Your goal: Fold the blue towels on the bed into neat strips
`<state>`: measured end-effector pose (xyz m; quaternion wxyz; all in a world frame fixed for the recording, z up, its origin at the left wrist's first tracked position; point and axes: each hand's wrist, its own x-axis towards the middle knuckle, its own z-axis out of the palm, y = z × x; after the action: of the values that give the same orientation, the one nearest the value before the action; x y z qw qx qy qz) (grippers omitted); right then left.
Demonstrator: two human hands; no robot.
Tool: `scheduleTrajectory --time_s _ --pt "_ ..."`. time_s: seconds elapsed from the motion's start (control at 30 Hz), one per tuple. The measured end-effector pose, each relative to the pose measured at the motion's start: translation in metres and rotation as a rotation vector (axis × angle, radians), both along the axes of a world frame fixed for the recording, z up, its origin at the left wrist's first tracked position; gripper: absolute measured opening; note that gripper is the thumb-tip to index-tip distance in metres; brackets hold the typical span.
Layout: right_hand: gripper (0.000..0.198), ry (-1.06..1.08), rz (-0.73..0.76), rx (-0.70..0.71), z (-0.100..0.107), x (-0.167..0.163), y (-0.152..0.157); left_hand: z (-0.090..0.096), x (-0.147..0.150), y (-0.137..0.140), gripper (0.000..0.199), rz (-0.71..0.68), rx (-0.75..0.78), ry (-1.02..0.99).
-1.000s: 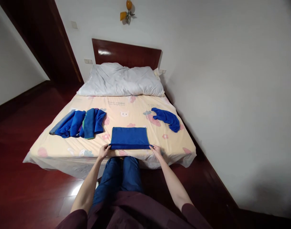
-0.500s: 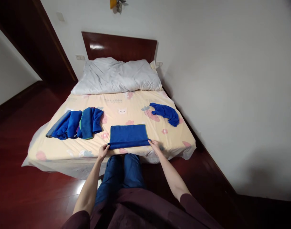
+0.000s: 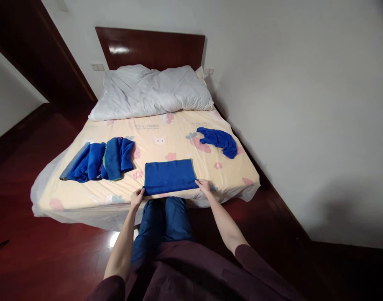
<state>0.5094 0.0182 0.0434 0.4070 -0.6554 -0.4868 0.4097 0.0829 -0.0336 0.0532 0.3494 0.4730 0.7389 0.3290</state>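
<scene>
Towel — bundles leftward; crumpled cloth rightward

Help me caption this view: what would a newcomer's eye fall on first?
Probably the spread, rectangular blue cloth at the near edge of the pale-yellow patterned bedsheet, its near corners held by the left hand and right hand. Next, the row of bundled blue cloths to its left and the crumpled blue cloth farther back, right.

Matt, soft-looking cloth towel; glossy, smooth wooden headboard
</scene>
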Motion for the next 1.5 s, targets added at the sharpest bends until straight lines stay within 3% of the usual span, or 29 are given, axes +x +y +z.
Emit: scheduleTrajectory --time_s 0.53,0.73,1.1,1.3,1.5 --pt "0.04 -0.04 -0.082 -0.13 0.017 -0.007 0.006 0.0 0.009 0.008 0.048 0.08 -0.056 0.176" --pt "0.038 -0.126 -0.111 -0.253 0.013 -0.006 0.012 0.002 0.011 0.016 0.042 0.086 -0.105 0.239" --pt "0.032 -0.316 -0.139 -0.447 -0.002 -0.004 0.025 -0.007 0.01 0.023 0.048 0.069 -0.173 0.354" --pt "0.032 -0.395 -0.148 -0.403 -0.007 -0.007 0.032 -0.004 0.009 0.034 0.043 0.008 -0.238 0.39" --pt "0.024 -0.453 -0.167 -0.259 0.011 -0.014 0.034 0.015 0.01 0.037 0.032 -0.015 -0.224 0.427"
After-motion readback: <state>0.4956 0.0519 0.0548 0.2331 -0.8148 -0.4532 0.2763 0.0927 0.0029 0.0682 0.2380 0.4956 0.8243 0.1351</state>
